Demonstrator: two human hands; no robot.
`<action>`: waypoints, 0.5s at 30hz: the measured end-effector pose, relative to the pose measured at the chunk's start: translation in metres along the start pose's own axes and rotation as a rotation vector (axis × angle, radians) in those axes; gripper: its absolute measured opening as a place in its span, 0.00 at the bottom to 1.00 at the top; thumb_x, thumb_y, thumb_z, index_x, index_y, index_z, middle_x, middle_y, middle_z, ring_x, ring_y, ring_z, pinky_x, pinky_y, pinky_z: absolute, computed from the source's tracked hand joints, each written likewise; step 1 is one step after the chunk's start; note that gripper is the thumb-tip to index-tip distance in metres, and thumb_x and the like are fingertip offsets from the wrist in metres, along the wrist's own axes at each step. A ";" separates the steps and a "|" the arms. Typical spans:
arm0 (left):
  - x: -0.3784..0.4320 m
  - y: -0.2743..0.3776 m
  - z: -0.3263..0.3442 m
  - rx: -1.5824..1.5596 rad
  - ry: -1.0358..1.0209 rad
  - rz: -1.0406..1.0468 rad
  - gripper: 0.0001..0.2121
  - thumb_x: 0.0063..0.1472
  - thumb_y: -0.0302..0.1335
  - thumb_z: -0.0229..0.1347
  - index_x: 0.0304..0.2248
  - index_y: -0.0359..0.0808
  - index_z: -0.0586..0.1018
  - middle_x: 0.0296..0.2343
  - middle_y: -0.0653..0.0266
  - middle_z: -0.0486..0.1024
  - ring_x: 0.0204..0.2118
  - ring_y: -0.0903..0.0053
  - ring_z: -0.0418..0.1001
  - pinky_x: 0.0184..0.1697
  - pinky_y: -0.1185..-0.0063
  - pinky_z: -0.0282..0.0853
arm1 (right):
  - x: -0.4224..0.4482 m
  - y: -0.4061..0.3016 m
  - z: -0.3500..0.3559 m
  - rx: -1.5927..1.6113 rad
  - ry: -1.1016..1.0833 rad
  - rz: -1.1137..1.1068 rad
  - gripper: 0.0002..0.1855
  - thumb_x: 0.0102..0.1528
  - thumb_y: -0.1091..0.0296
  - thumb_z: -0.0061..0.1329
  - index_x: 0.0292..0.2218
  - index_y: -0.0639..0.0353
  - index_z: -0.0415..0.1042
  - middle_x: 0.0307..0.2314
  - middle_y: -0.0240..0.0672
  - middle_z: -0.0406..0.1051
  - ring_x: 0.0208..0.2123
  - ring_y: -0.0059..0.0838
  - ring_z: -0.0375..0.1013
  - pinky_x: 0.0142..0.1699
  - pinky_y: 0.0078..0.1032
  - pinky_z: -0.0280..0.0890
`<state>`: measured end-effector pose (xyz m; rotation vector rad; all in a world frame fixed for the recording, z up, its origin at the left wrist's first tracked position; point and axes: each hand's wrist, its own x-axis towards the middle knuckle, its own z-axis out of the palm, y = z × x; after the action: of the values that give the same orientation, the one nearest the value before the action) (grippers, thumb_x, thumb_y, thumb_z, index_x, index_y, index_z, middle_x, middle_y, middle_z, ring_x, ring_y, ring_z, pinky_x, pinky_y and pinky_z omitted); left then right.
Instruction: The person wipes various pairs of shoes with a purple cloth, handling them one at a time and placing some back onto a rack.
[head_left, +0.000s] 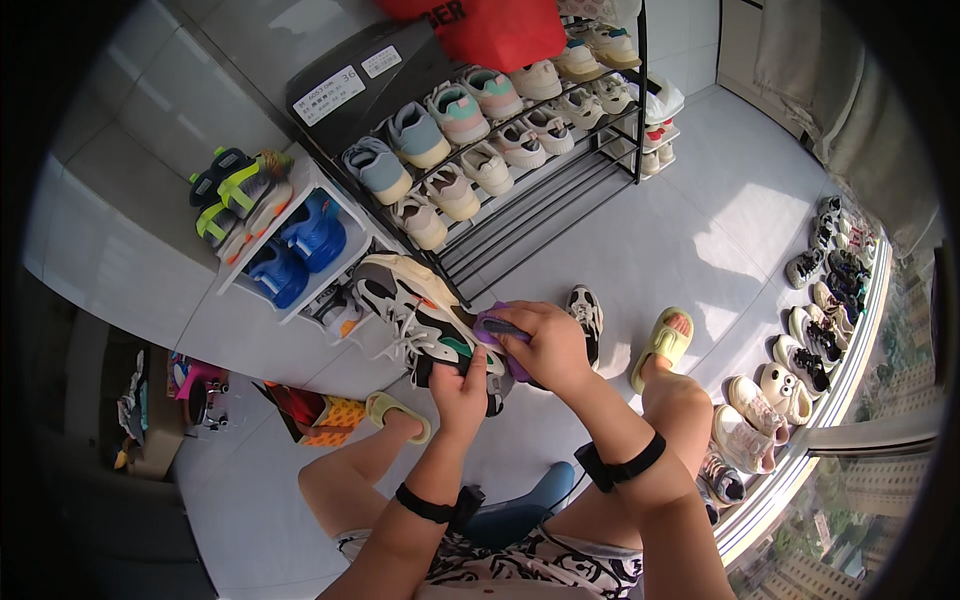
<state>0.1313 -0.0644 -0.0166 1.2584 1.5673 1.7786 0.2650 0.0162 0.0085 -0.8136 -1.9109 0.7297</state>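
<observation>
My left hand (459, 397) grips a chunky white, black and grey sneaker (409, 304) with white laces and green and orange accents. It is held in the air before me, tilted on its side. In my right hand (553, 346) is a purple and dark grey cloth or pad (495, 324), pressed against the end of the sneaker close to my left thumb. My fingers hide part of the cloth and of the shoe. Beyond my right hand, a similar black and white sneaker (586, 319) rests on the tiled floor.
A black metal shoe rack (540, 217) holds several sneakers, with a dark shoebox (375, 79) and red bag (495, 34) on top. White stacked shelves (281, 240) with shoes stand at left. More shoes (810, 337) line the window sill. A patterned bag (334, 420) is near my left slipper (397, 415).
</observation>
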 end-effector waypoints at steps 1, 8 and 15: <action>-0.001 0.002 0.001 0.141 -0.051 0.094 0.11 0.58 0.22 0.54 0.40 0.25 0.69 0.34 0.62 0.73 0.35 0.81 0.69 0.41 0.82 0.65 | -0.005 -0.005 0.004 -0.096 0.003 0.030 0.15 0.41 0.70 0.54 0.35 0.57 0.75 0.33 0.39 0.74 0.32 0.43 0.72 0.38 0.32 0.68; 0.040 -0.004 -0.030 -0.460 0.322 -0.236 0.16 0.57 0.20 0.52 0.45 0.31 0.66 0.42 0.61 0.69 0.42 0.74 0.70 0.43 0.77 0.67 | -0.017 -0.011 0.001 0.040 -0.069 0.224 0.14 0.46 0.67 0.53 0.37 0.58 0.75 0.26 0.41 0.74 0.26 0.42 0.73 0.33 0.31 0.68; 0.029 0.003 -0.029 -0.694 0.214 -0.766 0.21 0.54 0.29 0.57 0.46 0.35 0.66 0.41 0.64 0.69 0.42 0.74 0.69 0.45 0.76 0.67 | -0.019 0.009 0.028 0.406 0.280 0.756 0.26 0.54 0.51 0.49 0.45 0.64 0.69 0.29 0.45 0.74 0.31 0.31 0.74 0.40 0.23 0.66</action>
<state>0.0935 -0.0569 -0.0022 0.1086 1.1190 1.6978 0.2488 0.0025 -0.0195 -1.3004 -1.1194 1.3208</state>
